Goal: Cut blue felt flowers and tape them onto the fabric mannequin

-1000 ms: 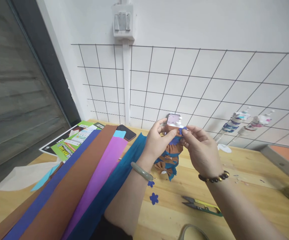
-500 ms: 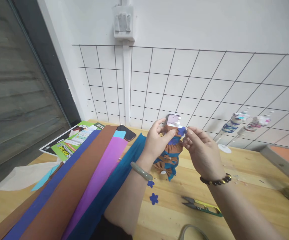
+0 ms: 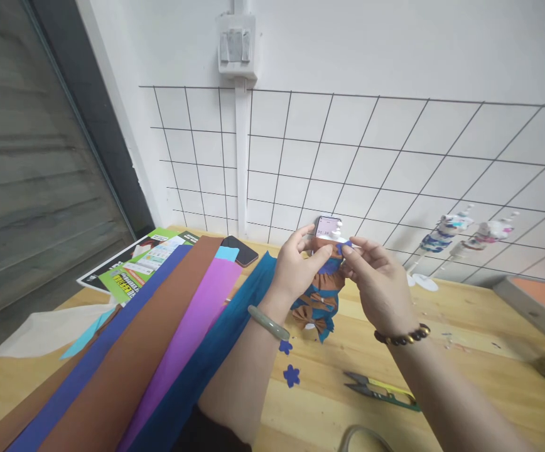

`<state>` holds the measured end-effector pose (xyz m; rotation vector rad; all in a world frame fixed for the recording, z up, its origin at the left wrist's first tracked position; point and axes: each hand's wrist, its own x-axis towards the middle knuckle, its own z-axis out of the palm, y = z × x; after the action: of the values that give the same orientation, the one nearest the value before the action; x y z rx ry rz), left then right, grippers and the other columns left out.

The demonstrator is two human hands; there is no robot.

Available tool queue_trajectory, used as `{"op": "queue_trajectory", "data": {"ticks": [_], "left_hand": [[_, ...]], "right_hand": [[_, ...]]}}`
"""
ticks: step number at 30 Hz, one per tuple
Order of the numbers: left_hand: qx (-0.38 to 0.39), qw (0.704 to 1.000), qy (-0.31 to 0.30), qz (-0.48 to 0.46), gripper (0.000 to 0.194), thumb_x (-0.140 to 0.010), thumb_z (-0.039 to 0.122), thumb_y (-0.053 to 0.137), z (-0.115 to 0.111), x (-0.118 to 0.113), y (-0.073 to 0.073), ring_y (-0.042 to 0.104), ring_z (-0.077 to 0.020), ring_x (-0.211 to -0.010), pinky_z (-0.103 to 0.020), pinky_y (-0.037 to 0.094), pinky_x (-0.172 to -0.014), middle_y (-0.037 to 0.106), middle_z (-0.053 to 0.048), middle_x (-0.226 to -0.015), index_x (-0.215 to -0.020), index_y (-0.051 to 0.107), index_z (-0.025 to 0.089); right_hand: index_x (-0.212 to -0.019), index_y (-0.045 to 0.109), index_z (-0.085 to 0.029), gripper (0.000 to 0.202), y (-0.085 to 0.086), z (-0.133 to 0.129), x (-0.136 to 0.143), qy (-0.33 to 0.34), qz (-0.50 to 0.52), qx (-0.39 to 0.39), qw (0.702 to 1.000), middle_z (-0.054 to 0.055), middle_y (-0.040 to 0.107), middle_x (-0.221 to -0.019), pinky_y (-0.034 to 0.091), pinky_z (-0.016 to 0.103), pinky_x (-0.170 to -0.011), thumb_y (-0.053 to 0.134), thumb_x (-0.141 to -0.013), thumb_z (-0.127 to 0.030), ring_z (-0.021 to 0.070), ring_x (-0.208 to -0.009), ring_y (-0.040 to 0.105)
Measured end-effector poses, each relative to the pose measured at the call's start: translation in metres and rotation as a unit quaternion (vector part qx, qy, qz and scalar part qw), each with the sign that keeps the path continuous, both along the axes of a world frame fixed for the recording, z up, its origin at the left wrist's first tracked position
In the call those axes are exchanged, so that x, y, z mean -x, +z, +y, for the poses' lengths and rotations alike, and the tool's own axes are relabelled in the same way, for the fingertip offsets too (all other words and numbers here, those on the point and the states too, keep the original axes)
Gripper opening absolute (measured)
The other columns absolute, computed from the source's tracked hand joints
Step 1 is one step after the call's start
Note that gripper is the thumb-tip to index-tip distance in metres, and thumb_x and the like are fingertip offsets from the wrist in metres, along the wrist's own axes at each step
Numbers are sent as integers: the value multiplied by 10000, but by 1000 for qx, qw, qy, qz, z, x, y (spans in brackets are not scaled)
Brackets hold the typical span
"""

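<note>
My left hand [image 3: 299, 267] is closed around the upper part of a tiered paper craft [image 3: 328, 284], covered in ruffled brown and teal paper with brown bows and a white beaded top. Between the thumb and fingers of my right hand [image 3: 380, 285] is a blue paper flower [image 3: 341, 247], which lies against the craft's upper brown band. The fingers partly cover the flower. On the table below, two more blue flowers lie loose: a larger-looking flower [image 3: 292, 375] and another flower [image 3: 285, 346] beside my left wrist.
Thread snips [image 3: 382, 390] lie near my right forearm. Long coloured paper strips [image 3: 126, 326] stretch across the left. Behind are a dark phone [image 3: 240, 251], a propped phone with a timer [image 3: 328, 225] and leaflets [image 3: 129, 270]. Two decorated sticks [image 3: 446, 232] lean at the wall grid, right.
My right hand has moved slightly left, bringing the blue flower from beside the craft's top onto its brown band. My left hand keeps its hold on the craft.
</note>
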<state>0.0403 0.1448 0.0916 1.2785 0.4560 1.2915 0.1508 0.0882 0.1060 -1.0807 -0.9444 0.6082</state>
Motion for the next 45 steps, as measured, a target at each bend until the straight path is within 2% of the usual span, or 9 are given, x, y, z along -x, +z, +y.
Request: {"op": "queue_trajectory", "data": {"ticks": [7,12,21,24,28,33,37,40,45], "left_hand": [[-8,1000,1,11,552,-739,316,631,-2,3,3,584,-199,-939,-340,458,-821,616,-101,-1032,-1239,424,206],[-24,999,11,26,555,-752,323,617,-2,4,4,581,-185,-925,-309,457,-800,616,-91,-999,-1252,412,195],[-19,998,33,44,589,-738,412,613,0,7,7,574,-189,-922,-328,420,-839,623,-81,-929,-1243,420,177],[-38,995,78,52,549,-756,426,586,4,8,7,570,-182,-911,-331,411,-848,616,-73,-917,-1223,435,179],[-74,970,233,-10,379,-806,347,529,4,12,11,548,-159,-949,-322,406,-869,585,-72,-993,-1144,471,187],[-175,912,353,-119,221,-771,91,447,-24,18,26,535,-100,-767,-282,431,-809,523,10,-746,-953,514,196],[-229,932,270,-75,151,-785,112,438,-70,12,28,517,-109,-689,-266,443,-700,496,9,-690,-887,525,182],[-224,952,204,48,167,-829,201,444,-106,8,14,517,-112,-664,-264,434,-662,521,0,-703,-974,526,182],[-299,894,53,330,180,-796,284,525,-143,27,-27,531,-127,-690,-273,399,-722,579,-14,-679,-884,593,143]], "right_hand": [[-888,622,-228,255,-2,-16,-7,5,64,-2,998,-30,514,-695,429,218,-489,678,-695,-384,73,-520,463],[-882,627,-231,237,-27,-49,-20,-19,76,43,996,-23,500,-716,413,221,-495,678,-699,-372,83,-547,451],[-991,585,-240,397,-71,-132,-54,-111,-111,206,966,-14,527,-654,446,247,-533,647,-675,-473,146,-599,490],[-926,622,-224,419,-79,-155,-68,-148,-140,263,943,8,581,-674,453,238,-462,638,-635,-525,150,-552,514],[-895,665,-210,440,-96,-179,-85,-158,-193,306,919,68,668,-958,525,244,-559,600,-630,-555,224,-779,628],[-918,629,-207,338,-112,-192,-83,-77,-326,289,897,58,698,-884,530,217,-586,523,-753,-481,211,-794,655],[-921,590,-218,205,-104,-184,-59,84,-451,231,858,48,662,-847,517,240,-661,443,-859,-347,169,-760,633],[-841,575,-214,192,-95,-176,-40,146,-520,177,823,49,625,-821,497,276,-677,393,-891,-251,164,-756,606],[-692,522,-196,143,-92,-178,-17,239,-573,135,772,28,593,-757,467,291,-644,526,-826,-248,168,-719,566]]}}
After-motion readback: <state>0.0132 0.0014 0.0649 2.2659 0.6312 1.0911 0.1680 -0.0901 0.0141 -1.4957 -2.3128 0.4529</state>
